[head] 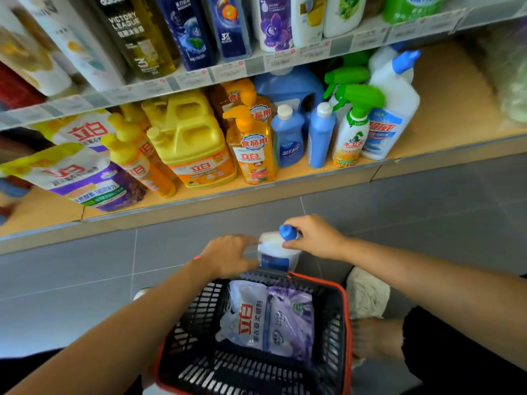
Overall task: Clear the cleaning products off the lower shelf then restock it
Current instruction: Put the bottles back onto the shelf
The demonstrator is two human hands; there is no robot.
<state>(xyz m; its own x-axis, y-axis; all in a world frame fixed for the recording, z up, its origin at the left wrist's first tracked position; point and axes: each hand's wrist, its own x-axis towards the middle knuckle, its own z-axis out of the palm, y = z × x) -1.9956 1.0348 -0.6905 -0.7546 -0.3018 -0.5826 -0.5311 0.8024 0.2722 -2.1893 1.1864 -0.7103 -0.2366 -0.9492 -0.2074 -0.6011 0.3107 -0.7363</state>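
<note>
- Blue-capped white bottle (278, 252) sits gripped at its neck by the right hand (315, 235), fingers closed around it, above the basket's (346, 323) far rim.
- Left hand (231, 256) touches the bottle's side, fingers spread.
- Purple refill pouch (273, 317) lies in the basket below the fingers; lower shelf (456, 109) beyond remains stocked.

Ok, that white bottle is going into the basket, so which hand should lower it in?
Right. The right hand already grips the white bottle at its blue cap, just beyond the basket's far rim. The left hand only rests open against the bottle's side.
</note>
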